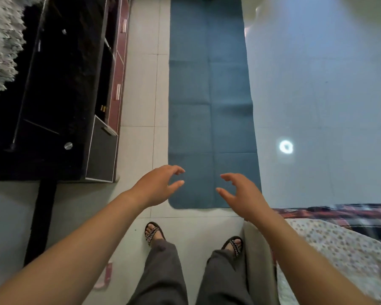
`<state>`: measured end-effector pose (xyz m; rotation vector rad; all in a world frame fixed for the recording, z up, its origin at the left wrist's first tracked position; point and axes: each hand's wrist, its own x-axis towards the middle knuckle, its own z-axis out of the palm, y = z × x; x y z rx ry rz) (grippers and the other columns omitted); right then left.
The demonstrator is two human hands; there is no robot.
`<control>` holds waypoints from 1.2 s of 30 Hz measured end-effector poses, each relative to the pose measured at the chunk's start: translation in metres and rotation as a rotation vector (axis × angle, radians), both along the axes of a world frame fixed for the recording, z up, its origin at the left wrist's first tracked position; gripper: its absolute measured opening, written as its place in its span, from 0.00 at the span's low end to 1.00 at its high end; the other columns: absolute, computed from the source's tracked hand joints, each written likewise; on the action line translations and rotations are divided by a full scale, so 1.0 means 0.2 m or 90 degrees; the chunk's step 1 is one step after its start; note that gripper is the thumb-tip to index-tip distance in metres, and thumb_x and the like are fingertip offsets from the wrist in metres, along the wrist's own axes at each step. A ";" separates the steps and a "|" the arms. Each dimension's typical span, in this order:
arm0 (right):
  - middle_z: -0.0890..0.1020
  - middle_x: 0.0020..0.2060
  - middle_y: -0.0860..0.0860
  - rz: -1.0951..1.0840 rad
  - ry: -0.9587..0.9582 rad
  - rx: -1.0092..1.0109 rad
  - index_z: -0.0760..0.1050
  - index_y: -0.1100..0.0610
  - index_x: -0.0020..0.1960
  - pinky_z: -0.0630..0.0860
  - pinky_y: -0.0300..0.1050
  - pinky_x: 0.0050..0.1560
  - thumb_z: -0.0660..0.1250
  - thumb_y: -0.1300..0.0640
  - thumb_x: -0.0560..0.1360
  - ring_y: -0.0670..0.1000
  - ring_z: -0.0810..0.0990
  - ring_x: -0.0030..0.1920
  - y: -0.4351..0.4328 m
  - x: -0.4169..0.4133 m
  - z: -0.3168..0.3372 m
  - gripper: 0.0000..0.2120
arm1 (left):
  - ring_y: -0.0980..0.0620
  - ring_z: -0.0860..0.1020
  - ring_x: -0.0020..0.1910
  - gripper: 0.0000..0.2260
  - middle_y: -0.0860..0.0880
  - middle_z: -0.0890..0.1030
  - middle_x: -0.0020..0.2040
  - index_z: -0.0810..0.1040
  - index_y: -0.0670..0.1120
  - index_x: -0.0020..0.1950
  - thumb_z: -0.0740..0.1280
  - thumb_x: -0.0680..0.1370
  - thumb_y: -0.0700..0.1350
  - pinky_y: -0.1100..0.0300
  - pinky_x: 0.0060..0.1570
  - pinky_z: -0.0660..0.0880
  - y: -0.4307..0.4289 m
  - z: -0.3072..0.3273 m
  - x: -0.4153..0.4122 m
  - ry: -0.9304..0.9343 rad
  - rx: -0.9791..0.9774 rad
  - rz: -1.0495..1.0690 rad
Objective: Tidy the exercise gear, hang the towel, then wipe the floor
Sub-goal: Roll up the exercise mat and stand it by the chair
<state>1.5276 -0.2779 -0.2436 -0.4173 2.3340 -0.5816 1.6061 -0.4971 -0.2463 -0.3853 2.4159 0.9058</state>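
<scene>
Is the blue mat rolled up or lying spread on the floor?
Spread. The blue mat lies flat along the floor, only fold creases showing.

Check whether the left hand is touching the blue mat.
Apart. Head view: the left hand hovers open-fingered, looming far larger than the feet, so it is well above the blue mat, which lies flat.

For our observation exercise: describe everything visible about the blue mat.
The blue mat is a long thin rectangle, matte, with rounded near corners. It lies unrolled, flat on the pale tiled floor, running away from the person, creased once lengthwise and several times crosswise. Its far end leaves the frame. The left hand and right hand reach over its near end, holding nothing.
</scene>
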 end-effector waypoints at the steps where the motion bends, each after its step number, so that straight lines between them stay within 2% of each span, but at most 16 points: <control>1: 0.73 0.65 0.48 -0.008 -0.008 -0.001 0.68 0.51 0.68 0.68 0.44 0.63 0.65 0.48 0.76 0.48 0.71 0.64 -0.02 -0.01 -0.06 0.22 | 0.55 0.71 0.64 0.18 0.54 0.72 0.67 0.67 0.53 0.68 0.60 0.79 0.53 0.62 0.59 0.68 -0.03 -0.06 -0.01 0.000 -0.007 0.000; 8: 0.75 0.62 0.48 -0.004 -0.041 0.014 0.70 0.52 0.66 0.67 0.42 0.61 0.65 0.49 0.76 0.48 0.72 0.63 -0.01 -0.07 -0.62 0.20 | 0.54 0.71 0.65 0.18 0.53 0.72 0.67 0.68 0.52 0.68 0.60 0.79 0.53 0.59 0.60 0.68 -0.06 -0.57 -0.08 -0.024 -0.022 0.033; 15: 0.76 0.62 0.52 0.014 0.002 0.030 0.71 0.55 0.65 0.67 0.43 0.62 0.67 0.50 0.75 0.52 0.74 0.62 0.09 -0.30 -1.45 0.20 | 0.54 0.72 0.62 0.15 0.52 0.74 0.64 0.71 0.52 0.65 0.63 0.78 0.51 0.61 0.56 0.67 0.08 -1.41 -0.16 -0.007 0.040 0.090; 19: 0.74 0.62 0.53 0.063 0.055 0.061 0.71 0.56 0.64 0.68 0.47 0.64 0.66 0.50 0.75 0.54 0.72 0.64 0.15 -0.45 -2.06 0.20 | 0.54 0.72 0.63 0.16 0.52 0.74 0.65 0.71 0.50 0.66 0.63 0.78 0.50 0.62 0.59 0.67 0.08 -2.00 -0.26 0.011 -0.001 -0.002; 22: 0.71 0.65 0.53 0.138 0.094 0.085 0.71 0.55 0.65 0.69 0.52 0.64 0.66 0.49 0.74 0.56 0.69 0.66 0.17 -0.51 -2.49 0.21 | 0.52 0.71 0.64 0.17 0.52 0.72 0.66 0.70 0.51 0.66 0.62 0.78 0.52 0.58 0.62 0.68 0.04 -2.41 -0.35 0.037 -0.097 -0.139; 26: 0.62 0.70 0.52 0.256 0.150 0.141 0.66 0.52 0.68 0.68 0.54 0.64 0.65 0.47 0.75 0.56 0.62 0.70 0.18 -0.55 -2.92 0.24 | 0.49 0.69 0.66 0.19 0.52 0.68 0.69 0.67 0.52 0.68 0.61 0.78 0.53 0.53 0.61 0.70 -0.01 -2.85 -0.40 0.056 -0.215 -0.280; 29: 0.59 0.72 0.52 0.301 0.160 0.164 0.63 0.50 0.70 0.68 0.55 0.65 0.64 0.46 0.75 0.56 0.61 0.70 0.19 -0.53 -3.12 0.25 | 0.48 0.68 0.67 0.22 0.52 0.66 0.71 0.65 0.51 0.70 0.61 0.77 0.51 0.53 0.62 0.69 0.03 -3.07 -0.36 0.071 -0.276 -0.338; 33: 0.60 0.71 0.51 0.245 0.125 0.138 0.64 0.49 0.70 0.68 0.54 0.65 0.65 0.45 0.74 0.55 0.61 0.70 0.17 -0.37 -3.21 0.26 | 0.47 0.68 0.67 0.24 0.51 0.65 0.71 0.63 0.50 0.71 0.62 0.77 0.52 0.51 0.62 0.70 0.11 -3.15 -0.26 0.075 -0.225 -0.343; 36: 0.59 0.73 0.51 0.204 0.145 0.138 0.62 0.49 0.71 0.65 0.53 0.67 0.64 0.43 0.74 0.53 0.58 0.72 0.19 -0.24 -3.25 0.28 | 0.48 0.67 0.68 0.24 0.51 0.65 0.71 0.63 0.50 0.71 0.62 0.77 0.53 0.52 0.63 0.69 0.15 -3.16 -0.20 0.093 -0.218 -0.325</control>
